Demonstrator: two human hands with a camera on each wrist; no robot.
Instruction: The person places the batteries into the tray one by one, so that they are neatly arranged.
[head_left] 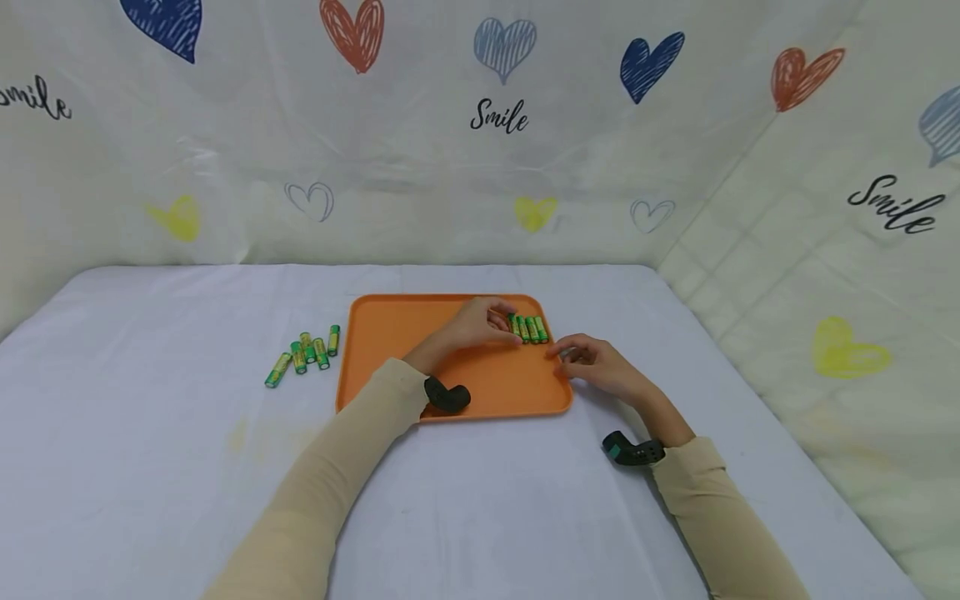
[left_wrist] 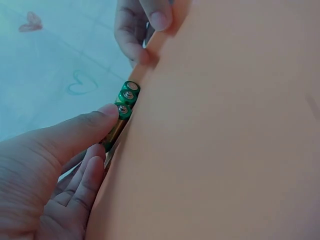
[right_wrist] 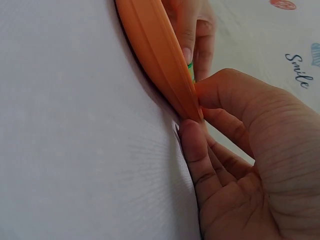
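Observation:
An orange tray (head_left: 397,333) lies on the white-covered table. Inside its right end stands a row of several green-and-gold batteries (head_left: 533,330), side by side. My left hand (head_left: 476,323) reaches over the tray and pinches the leftmost battery of that row, with the thumb at its near end. In the left wrist view, the thumb presses against a battery (left_wrist: 123,111) and the other fingers lie partly hidden behind it. My right hand (head_left: 600,367) holds the tray's right edge; the right wrist view shows thumb and finger on either side of the rim (right_wrist: 165,60).
Left of the tray, several more loose batteries (head_left: 321,353) lie scattered on the white tablecloth (head_left: 487,500). Behind the table hangs a pale curtain (head_left: 427,167) printed with hearts and words. Each wrist wears a dark band.

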